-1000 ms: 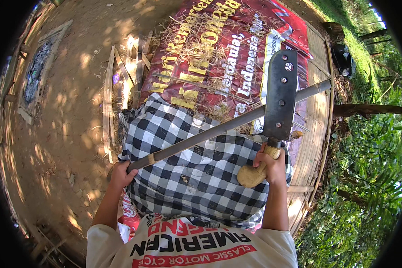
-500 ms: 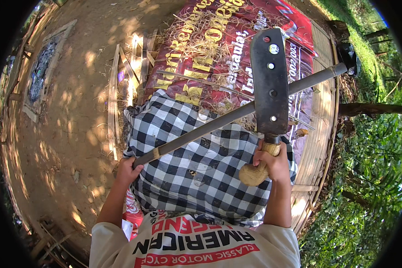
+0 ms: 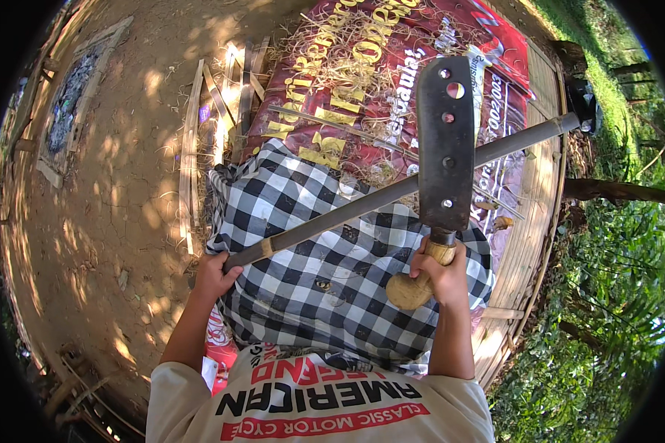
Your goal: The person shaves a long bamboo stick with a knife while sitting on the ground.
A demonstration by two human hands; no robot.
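My left hand [image 3: 214,276] is closed around the near left end of a long dark bamboo pole [image 3: 347,213], which slants up to the far right. My right hand [image 3: 445,276] grips the wooden handle of a cleaver [image 3: 446,140], a broad black blade with a row of holes. The handle ends in a round knob [image 3: 408,291]. Pointing away from me, the blade crosses over the pole and hides part of it; whether they touch, I cannot tell. A black-and-white checked cloth [image 3: 332,277] covers my lap beneath both.
Thin fibrous shavings [image 3: 340,44] lie scattered on a dark red printed banner [image 3: 303,96] ahead. Split bamboo strips [image 3: 191,148] lie left of it, on bare earth [image 3: 137,192]. A bamboo slat platform [image 3: 536,192] edges the right side, with green plants [image 3: 606,295] beyond.
My right hand and the cleaver's handle have shifted slightly left, and the blade's tilt has changed a little. My left hand still holds the pole's end. The view has shifted slightly.
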